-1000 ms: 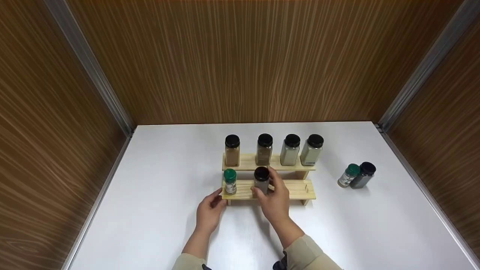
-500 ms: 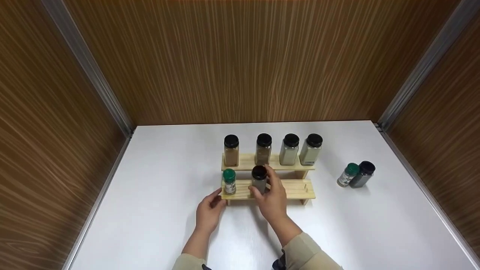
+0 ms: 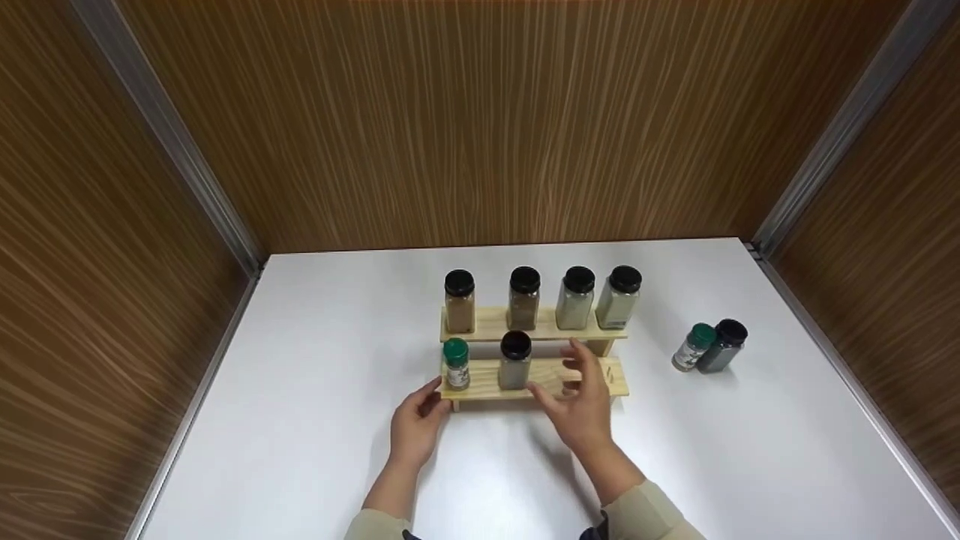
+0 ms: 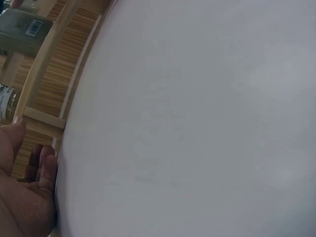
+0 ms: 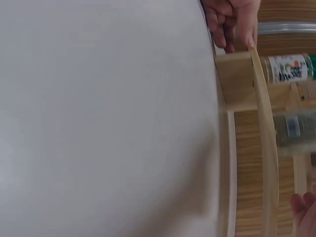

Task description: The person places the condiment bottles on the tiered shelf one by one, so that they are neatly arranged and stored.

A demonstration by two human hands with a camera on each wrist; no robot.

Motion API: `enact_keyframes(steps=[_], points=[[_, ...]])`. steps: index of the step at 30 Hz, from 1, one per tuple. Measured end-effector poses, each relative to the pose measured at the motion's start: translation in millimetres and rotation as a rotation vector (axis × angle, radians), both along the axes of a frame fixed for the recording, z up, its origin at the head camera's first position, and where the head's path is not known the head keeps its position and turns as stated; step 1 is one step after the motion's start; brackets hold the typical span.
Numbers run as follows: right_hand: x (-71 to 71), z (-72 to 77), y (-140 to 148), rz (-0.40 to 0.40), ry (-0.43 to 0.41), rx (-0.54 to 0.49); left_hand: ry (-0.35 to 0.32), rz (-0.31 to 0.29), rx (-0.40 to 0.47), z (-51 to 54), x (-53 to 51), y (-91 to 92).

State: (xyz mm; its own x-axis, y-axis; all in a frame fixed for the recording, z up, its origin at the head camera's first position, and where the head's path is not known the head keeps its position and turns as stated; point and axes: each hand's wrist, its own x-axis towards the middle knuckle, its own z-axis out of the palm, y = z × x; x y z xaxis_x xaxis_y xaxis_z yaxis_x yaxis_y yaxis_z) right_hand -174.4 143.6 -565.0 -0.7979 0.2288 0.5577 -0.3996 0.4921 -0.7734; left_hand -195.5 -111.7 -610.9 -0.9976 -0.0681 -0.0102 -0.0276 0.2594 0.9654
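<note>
A two-tier wooden spice rack [image 3: 489, 390] stands on the white table. My left hand [image 3: 417, 429] holds its front left corner, thumb at the shelf edge and fingers lower beside the leg. A small green-capped spice jar [image 3: 457, 364] stands upright on the lower shelf near that hand. To its right, a black-capped spice jar [image 3: 514, 361] with greyish contents stands upright on the same shelf. My right hand [image 3: 585, 405] is just right of this jar, apart from it, with thumb and fingers spread and nothing between them. In the right wrist view, only the right fingers [image 5: 303, 210] show.
On the upper shelf stand several black-capped jars [image 3: 574, 298]. A green-capped jar [image 3: 693, 347] and a dark black-capped jar [image 3: 722, 346] stand close together on the table [image 3: 787, 450], right of the rack. Wood-grain panels [image 3: 480, 127] enclose the back and sides.
My right hand held the greyish jar, slid it slightly left along the lower shelf, then let go and drew back to the right. The left hand stays at the rack corner.
</note>
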Motion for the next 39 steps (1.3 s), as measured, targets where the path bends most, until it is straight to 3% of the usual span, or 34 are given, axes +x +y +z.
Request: enact_keyframes(steps=[7,18,27,33,39], points=[[4.6,6.3,41,-0.068,0.184,0.106,-0.015,0.005,0.015,0.4,-0.8,-0.8],[0.9,8.1,109,-0.258,0.225,0.144,-0.037,0.017,0.001,1.1,1.0,-1.7],[-4.2,8.5,142,-0.364,0.150,0.101,-0.056,0.014,0.000,2.2,1.9,-1.3],[-6.9,6.1,153,-0.415,-0.011,0.044,-0.076,0.018,-0.010,2.7,0.5,0.1],[-11.0,2.2,165,-0.406,-0.144,0.053,-0.056,0.016,-0.004,2.8,0.5,1.2]])
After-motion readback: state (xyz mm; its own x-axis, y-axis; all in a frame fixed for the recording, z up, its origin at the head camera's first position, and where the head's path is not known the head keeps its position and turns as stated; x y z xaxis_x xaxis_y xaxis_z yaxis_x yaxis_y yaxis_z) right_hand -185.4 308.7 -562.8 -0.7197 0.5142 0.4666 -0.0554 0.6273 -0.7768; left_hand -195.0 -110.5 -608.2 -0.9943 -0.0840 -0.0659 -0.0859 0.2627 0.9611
